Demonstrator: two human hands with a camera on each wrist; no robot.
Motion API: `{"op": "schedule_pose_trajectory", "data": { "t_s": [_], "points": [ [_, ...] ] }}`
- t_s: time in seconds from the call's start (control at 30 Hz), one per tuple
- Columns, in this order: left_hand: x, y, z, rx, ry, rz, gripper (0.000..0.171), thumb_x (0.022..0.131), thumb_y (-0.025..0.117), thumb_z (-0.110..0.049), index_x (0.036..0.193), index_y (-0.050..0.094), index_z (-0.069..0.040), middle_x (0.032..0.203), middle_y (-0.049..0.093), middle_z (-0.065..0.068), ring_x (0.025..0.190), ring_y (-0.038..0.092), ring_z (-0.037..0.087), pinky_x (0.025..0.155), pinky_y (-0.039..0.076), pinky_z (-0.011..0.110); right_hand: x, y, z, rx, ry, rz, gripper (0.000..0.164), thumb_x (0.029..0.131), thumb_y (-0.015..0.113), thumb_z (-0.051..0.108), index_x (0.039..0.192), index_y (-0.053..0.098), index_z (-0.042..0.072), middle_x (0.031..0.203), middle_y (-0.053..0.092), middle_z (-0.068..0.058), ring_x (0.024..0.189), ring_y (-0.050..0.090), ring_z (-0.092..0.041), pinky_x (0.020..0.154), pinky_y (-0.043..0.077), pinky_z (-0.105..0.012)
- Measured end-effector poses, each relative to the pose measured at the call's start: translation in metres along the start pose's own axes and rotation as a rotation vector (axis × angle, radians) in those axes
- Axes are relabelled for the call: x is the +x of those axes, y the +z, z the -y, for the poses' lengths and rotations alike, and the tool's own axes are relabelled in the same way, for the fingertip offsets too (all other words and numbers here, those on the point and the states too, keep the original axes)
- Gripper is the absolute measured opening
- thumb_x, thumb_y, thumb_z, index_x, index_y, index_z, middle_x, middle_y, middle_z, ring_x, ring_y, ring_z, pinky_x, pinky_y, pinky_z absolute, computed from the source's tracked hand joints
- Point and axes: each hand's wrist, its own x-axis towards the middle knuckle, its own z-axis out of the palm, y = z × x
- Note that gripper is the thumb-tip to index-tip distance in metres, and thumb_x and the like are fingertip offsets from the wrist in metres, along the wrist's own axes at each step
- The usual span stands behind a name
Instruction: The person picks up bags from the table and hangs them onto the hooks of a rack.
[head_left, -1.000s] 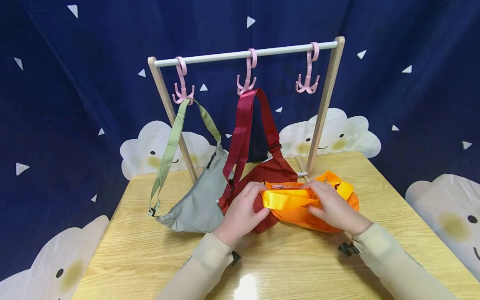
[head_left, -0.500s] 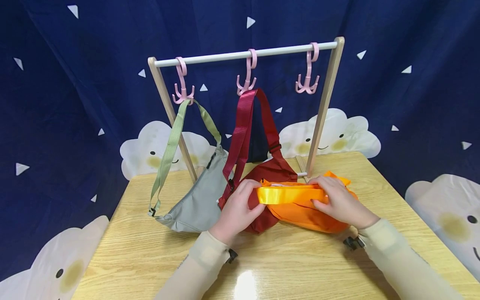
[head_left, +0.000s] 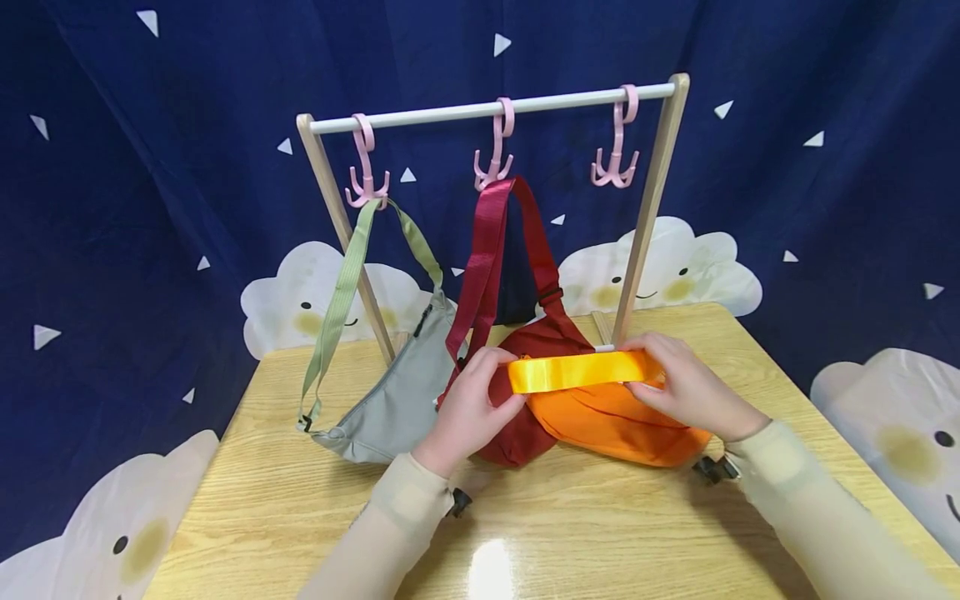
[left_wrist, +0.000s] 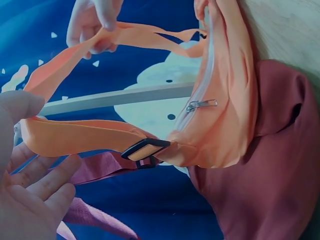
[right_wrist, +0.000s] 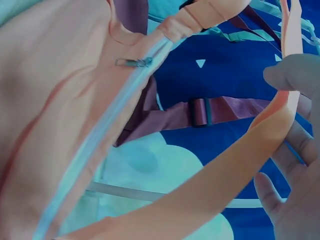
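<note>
An orange sling bag rests on the table, leaning over a dark red bag. Its shiny orange strap is stretched sideways between both hands, above the bag. My left hand pinches the strap's left end between thumb and fingers. At the other end, the right hand pinches it the same way. A black slider buckle sits on the strap near the bag in the left wrist view. The bag's zipper pull and pale zipper show in the right wrist view.
A wooden rack with a white rail stands behind, carrying three pink hooks. The red bag's strap loops on the middle hook; a grey bag hangs by its green strap from the left one. The right hook holds nothing.
Both hands have risen slightly and spread apart, lifting the orange strap above the bag and drawing it straighter. The grey and red bags stay hanging as before.
</note>
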Motion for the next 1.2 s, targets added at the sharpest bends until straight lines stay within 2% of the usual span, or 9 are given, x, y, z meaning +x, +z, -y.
{"op": "schedule_pose_trajectory", "data": {
  "t_s": [0.1,0.2,0.3,0.4,0.57,0.8,1.0,1.2],
  "points": [
    [0.002,-0.003,-0.001,0.004,-0.003,-0.004,0.044,0.087,0.082,-0.012,0.124,0.058,-0.007,0.121,0.062,0.007,0.112,0.063,0.022,0.102,0.055,0.036,0.005,-0.009,0.002,0.010,0.010,0.013,0.051,0.077,0.085,0.002,0.122,0.062,0.007,0.115,0.068,-0.004,0.100,0.061,-0.023,0.091,0.044,-0.032],
    [0.006,-0.007,-0.002,-0.016,-0.015,-0.001,0.045,0.087,0.081,-0.011,0.125,0.058,-0.008,0.121,0.061,0.007,0.112,0.063,0.024,0.102,0.054,0.038,0.011,-0.017,0.004,0.023,0.013,0.020,0.052,0.078,0.087,0.003,0.124,0.063,0.008,0.118,0.068,-0.005,0.105,0.061,-0.024,0.097,0.041,-0.021],
    [0.009,-0.010,-0.002,-0.037,-0.021,0.001,0.044,0.087,0.081,-0.011,0.125,0.058,-0.008,0.121,0.061,0.007,0.112,0.062,0.023,0.102,0.055,0.038,0.017,-0.024,0.004,0.028,-0.010,0.021,0.052,0.077,0.089,0.004,0.123,0.065,0.010,0.118,0.069,-0.004,0.108,0.061,-0.024,0.102,0.036,-0.013],
    [0.012,-0.014,-0.003,-0.044,-0.017,-0.001,0.044,0.087,0.081,-0.010,0.124,0.058,-0.008,0.120,0.061,0.007,0.111,0.061,0.021,0.101,0.055,0.036,0.024,-0.030,0.003,0.030,-0.041,0.024,0.050,0.076,0.089,0.004,0.120,0.067,0.013,0.117,0.070,-0.002,0.109,0.062,-0.021,0.104,0.034,-0.009],
    [0.018,-0.022,-0.005,-0.055,-0.019,0.009,0.043,0.088,0.082,-0.011,0.124,0.059,-0.008,0.119,0.062,0.006,0.110,0.062,0.019,0.099,0.056,0.033,0.035,-0.040,0.001,0.045,-0.064,0.048,0.048,0.075,0.089,0.004,0.117,0.069,0.017,0.114,0.069,0.004,0.106,0.061,-0.014,0.102,0.037,-0.007],
    [0.021,-0.030,-0.007,-0.083,-0.053,0.022,0.043,0.088,0.081,-0.011,0.125,0.060,-0.009,0.120,0.062,0.005,0.109,0.063,0.023,0.097,0.058,0.033,0.044,-0.052,0.006,0.052,-0.031,0.094,0.042,0.079,0.088,0.007,0.114,0.071,0.024,0.114,0.066,0.009,0.106,0.060,-0.009,0.098,0.040,-0.006],
    [0.025,-0.035,-0.009,-0.091,-0.039,0.026,0.042,0.089,0.081,-0.011,0.124,0.060,-0.006,0.114,0.062,0.007,0.102,0.063,0.030,0.087,0.061,0.042,0.051,-0.058,0.009,0.068,-0.039,0.080,0.040,0.081,0.086,0.006,0.114,0.072,0.024,0.114,0.067,0.008,0.107,0.059,-0.008,0.099,0.038,-0.005],
    [0.032,-0.042,-0.014,-0.039,-0.039,0.039,0.039,0.090,0.081,-0.017,0.121,0.061,-0.009,0.107,0.062,0.003,0.092,0.057,0.019,0.080,0.059,0.035,0.057,-0.066,0.013,0.118,-0.043,0.060,0.036,0.085,0.081,0.001,0.115,0.073,0.020,0.113,0.067,0.004,0.104,0.057,-0.007,0.096,0.042,-0.007]
  ]
}}
